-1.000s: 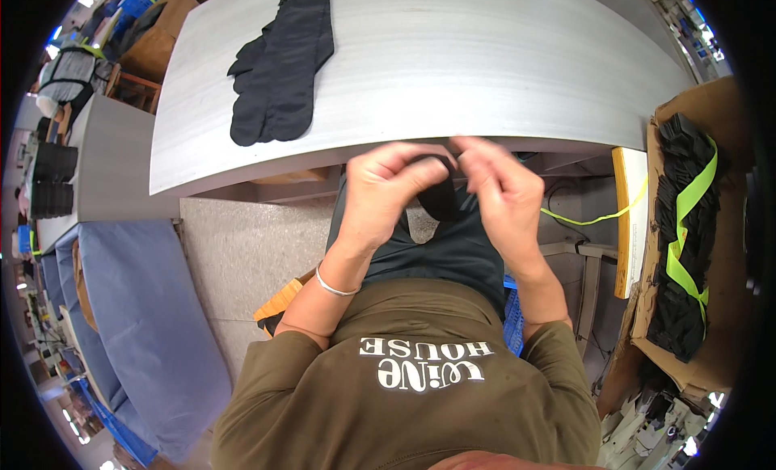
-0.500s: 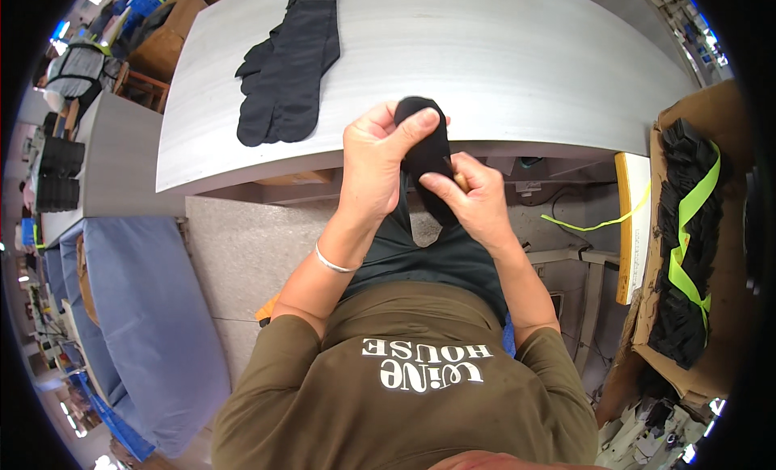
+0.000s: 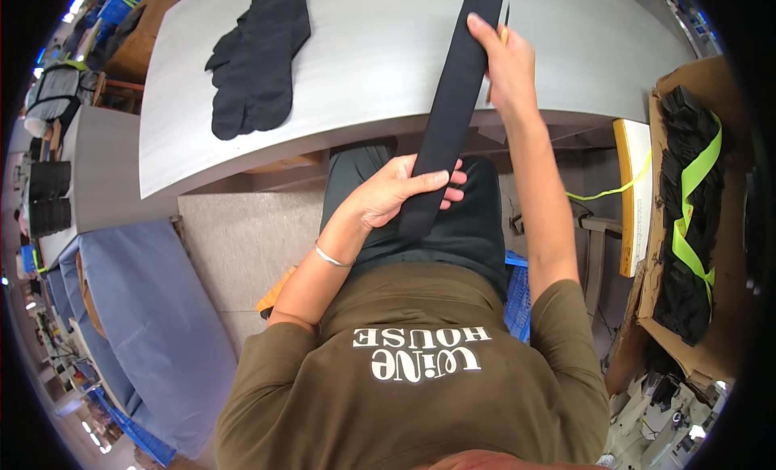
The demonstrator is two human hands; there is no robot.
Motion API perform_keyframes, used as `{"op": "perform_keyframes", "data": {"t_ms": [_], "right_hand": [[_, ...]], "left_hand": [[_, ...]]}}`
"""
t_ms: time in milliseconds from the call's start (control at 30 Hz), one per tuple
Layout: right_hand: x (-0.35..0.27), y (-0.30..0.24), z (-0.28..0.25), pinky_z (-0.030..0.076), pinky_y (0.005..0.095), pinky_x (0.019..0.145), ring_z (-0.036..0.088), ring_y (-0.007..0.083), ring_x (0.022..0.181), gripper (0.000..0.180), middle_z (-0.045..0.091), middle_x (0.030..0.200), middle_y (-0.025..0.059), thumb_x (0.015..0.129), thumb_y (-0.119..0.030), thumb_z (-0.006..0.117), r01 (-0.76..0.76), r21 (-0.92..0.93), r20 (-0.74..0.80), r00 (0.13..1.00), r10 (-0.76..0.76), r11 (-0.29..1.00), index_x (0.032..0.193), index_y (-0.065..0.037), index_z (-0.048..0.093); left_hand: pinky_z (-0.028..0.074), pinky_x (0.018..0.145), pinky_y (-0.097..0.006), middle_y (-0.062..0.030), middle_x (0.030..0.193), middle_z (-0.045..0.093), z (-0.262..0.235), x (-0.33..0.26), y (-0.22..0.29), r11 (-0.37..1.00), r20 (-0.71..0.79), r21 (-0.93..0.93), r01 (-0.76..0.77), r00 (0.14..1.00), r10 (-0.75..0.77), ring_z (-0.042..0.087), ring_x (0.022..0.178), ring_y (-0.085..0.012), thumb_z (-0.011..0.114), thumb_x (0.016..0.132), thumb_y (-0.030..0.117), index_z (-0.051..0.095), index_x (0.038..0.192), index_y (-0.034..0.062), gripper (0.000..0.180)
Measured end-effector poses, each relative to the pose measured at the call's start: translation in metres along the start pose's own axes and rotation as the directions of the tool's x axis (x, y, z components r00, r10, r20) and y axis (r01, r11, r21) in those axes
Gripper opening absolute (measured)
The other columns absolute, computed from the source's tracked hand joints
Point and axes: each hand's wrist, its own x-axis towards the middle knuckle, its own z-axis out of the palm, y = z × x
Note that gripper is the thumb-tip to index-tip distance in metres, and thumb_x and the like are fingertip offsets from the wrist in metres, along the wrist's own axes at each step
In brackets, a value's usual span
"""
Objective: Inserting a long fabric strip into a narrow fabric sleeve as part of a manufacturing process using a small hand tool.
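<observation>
A long black sock (image 3: 453, 106) is stretched out flat, running from my lap up over the front edge of the grey table (image 3: 380, 58). My left hand (image 3: 400, 197) grips its lower end above my lap. My right hand (image 3: 503, 59) holds its upper part on the table, with a thin light-coloured stick partly hidden behind the fingers. A pile of black socks (image 3: 257, 62) lies on the table's left part, away from both hands.
A cardboard box (image 3: 687, 219) at the right holds bundled black socks tied with a neon green strap (image 3: 697, 203). A blue-covered surface (image 3: 137, 324) lies at my left. Another grey table (image 3: 89, 179) stands further left. A blue crate (image 3: 517, 300) sits under my right side.
The sock was bunched between both hands at my lap. My right hand has since moved up onto the table, drawing the sock out long, while my left hand keeps the lower end.
</observation>
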Motion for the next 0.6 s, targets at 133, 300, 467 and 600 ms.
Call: {"op": "perform_keyframes", "data": {"t_ms": [133,300,467,600], "right_hand": [[0.054,0.032,-0.013,0.05,0.0277,0.069,0.062,0.0125,0.081,0.046,0.067,0.091,0.0019,0.089,-0.037,0.071,0.17,-0.457,-0.009,0.981,-0.196,0.873,0.117,0.0,0.065],[0.082,0.076,-0.065,0.046,0.0471,0.092,0.055,0.0317,0.115,0.036,0.061,0.125,0.0081,0.097,-0.032,0.057,0.163,-0.986,0.159,0.901,-0.403,-0.024,0.129,-0.018,0.063],[0.067,0.08,-0.07,0.043,0.0475,0.097,0.054,0.0299,0.119,0.031,0.06,0.128,0.0085,0.096,-0.023,0.058,0.294,-0.953,0.285,0.788,-0.545,-0.072,0.125,-0.014,0.065],[0.001,0.06,-0.051,0.044,0.0431,0.098,0.058,0.0306,0.114,0.023,0.064,0.12,0.0126,0.094,-0.019,0.061,0.529,-0.776,0.276,0.775,-0.568,0.345,0.113,-0.006,0.069]], "left_hand": [[0.058,0.089,-0.04,-0.022,0.12,0.062,-0.009,0.002,-0.004,0.986,-0.043,-0.166,0.027,0.998,-0.035,0.066,0.106,-0.0298,0.065,0.096,0.019,0.053,0.127,-0.0058,0.041],[0.056,0.096,-0.043,-0.0239,0.123,0.061,-0.021,0.022,0.008,0.946,-0.11,-0.316,-0.064,0.994,0.03,0.064,0.113,-0.032,0.063,0.094,0.011,0.05,0.129,-0.0065,0.041],[0.047,0.108,-0.044,-0.0254,0.133,0.054,-0.027,0.019,0.007,0.924,-0.121,-0.353,-0.15,0.986,0.114,0.056,0.125,-0.033,0.06,0.08,-0.013,0.047,0.132,-0.0065,0.054],[0.047,0.107,-0.045,-0.025,0.133,0.054,-0.03,0.028,0.002,0.921,-0.11,-0.339,-0.195,0.98,0.167,0.056,0.125,-0.0334,0.062,0.086,-0.006,0.046,0.133,-0.0065,0.049]]}}
